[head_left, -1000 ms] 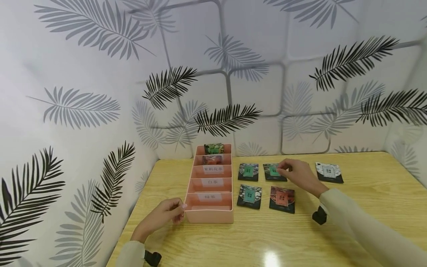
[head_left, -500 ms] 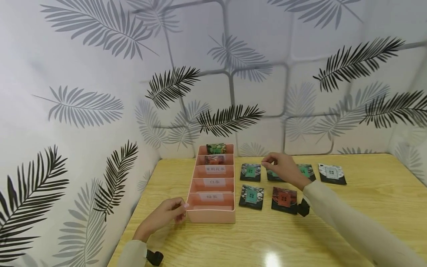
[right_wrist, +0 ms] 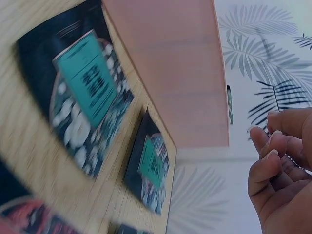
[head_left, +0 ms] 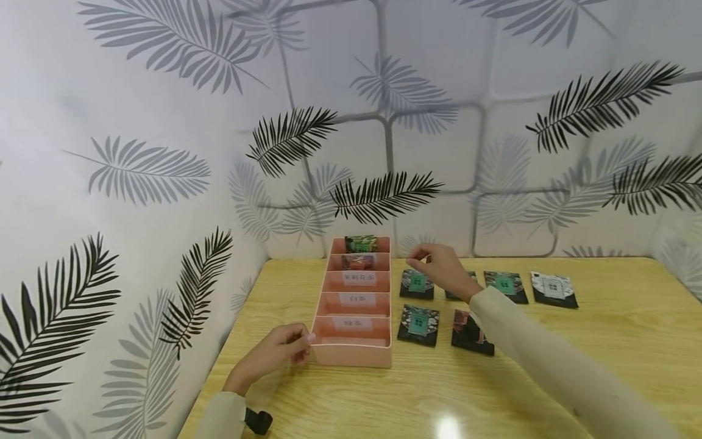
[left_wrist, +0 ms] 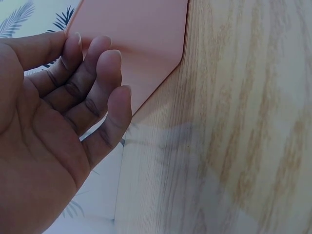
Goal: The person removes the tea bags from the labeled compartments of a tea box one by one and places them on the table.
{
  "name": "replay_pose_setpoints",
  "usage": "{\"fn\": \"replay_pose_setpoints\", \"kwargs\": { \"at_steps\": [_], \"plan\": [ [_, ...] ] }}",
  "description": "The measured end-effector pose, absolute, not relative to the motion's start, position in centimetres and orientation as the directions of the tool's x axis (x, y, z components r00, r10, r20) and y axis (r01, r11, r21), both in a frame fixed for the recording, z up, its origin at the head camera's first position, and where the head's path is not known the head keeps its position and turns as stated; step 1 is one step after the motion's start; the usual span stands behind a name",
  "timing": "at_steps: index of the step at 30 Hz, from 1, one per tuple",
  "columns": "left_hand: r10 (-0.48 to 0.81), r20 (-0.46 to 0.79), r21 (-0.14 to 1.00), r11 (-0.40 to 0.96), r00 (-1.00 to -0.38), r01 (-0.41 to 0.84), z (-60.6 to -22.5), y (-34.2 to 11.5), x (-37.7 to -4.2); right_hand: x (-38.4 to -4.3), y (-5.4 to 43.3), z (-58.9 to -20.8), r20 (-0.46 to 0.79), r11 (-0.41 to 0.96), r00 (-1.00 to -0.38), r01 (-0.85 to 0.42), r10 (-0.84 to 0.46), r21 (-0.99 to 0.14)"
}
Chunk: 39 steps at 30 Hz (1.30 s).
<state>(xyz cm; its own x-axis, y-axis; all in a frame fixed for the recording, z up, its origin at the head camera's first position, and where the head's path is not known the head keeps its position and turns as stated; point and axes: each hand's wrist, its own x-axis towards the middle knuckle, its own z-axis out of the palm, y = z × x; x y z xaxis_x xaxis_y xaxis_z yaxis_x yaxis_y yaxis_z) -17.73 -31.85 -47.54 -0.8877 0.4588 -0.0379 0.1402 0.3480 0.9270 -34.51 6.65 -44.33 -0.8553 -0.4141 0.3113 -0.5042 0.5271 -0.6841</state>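
A long pink divided box (head_left: 352,355) with paper labels stands on the table. Its two rear compartments hold a green packet (head_left: 362,245) and a red packet (head_left: 358,263). My left hand (head_left: 274,353) pinches the box's near left corner between thumb and fingertip; the other fingers hang bent. My right hand (head_left: 443,271), fingers loosely curled, hovers above the tea packets just right of the box. No packet shows between its fingers in the right wrist view. Closest below it are a green-labelled tea packet (head_left: 417,284) and another (head_left: 457,295), partly hidden by the hand.
More tea packets lie on the wooden table (head_left: 351,402): one with white blossoms (head_left: 418,325), a red-labelled one (head_left: 464,322) partly covered by the right wrist, a green one (head_left: 507,285) and a white one (head_left: 553,289). A leaf-patterned wall (head_left: 428,146) rises behind.
My right hand has moved left from over the back row of packets toward the box, uncovering a green packet on the right. My left hand has stayed at the box corner.
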Motion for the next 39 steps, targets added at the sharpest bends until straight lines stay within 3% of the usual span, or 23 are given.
{"fn": "replay_pose_setpoints", "kwargs": {
  "at_steps": [18,39],
  "plan": [
    [0.462,-0.030,0.926,0.347,-0.886,0.149,-47.6,-32.0,-17.9,-36.2,0.6,-44.5,0.292,0.467,-0.835,-0.513,-0.467,-0.720],
    [0.435,-0.048,0.926,0.358,-0.899,0.123,-47.8,-32.1,-17.8,-38.1,-2.1,-45.4,0.245,0.582,-0.861,-0.487,-0.446,-0.651]
  ]
}}
